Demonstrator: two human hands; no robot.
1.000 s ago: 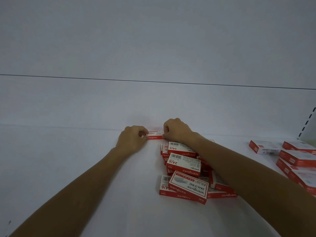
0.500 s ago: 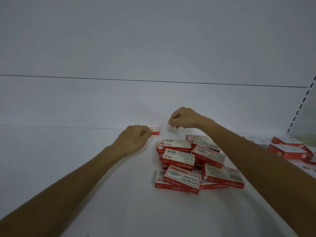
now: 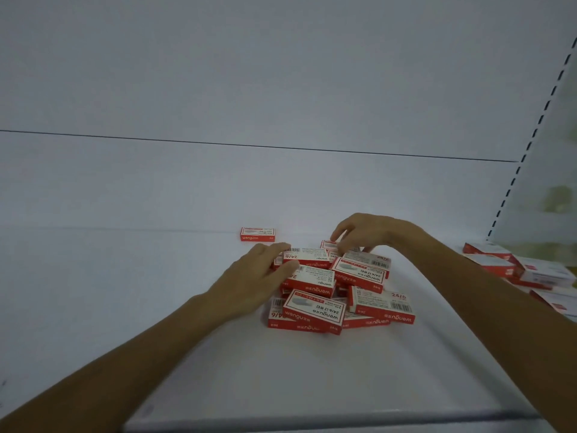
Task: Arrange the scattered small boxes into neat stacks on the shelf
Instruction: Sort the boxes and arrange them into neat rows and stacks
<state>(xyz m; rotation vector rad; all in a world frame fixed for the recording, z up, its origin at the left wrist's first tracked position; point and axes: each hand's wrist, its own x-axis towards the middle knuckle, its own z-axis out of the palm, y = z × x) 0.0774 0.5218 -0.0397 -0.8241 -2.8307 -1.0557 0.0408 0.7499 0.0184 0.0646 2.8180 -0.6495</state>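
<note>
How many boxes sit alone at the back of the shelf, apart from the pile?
1. The box lies by the back wall, behind and left of the pile. Others could be hidden behind the right hand.

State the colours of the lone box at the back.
Lone box: red and white, head view.
</note>
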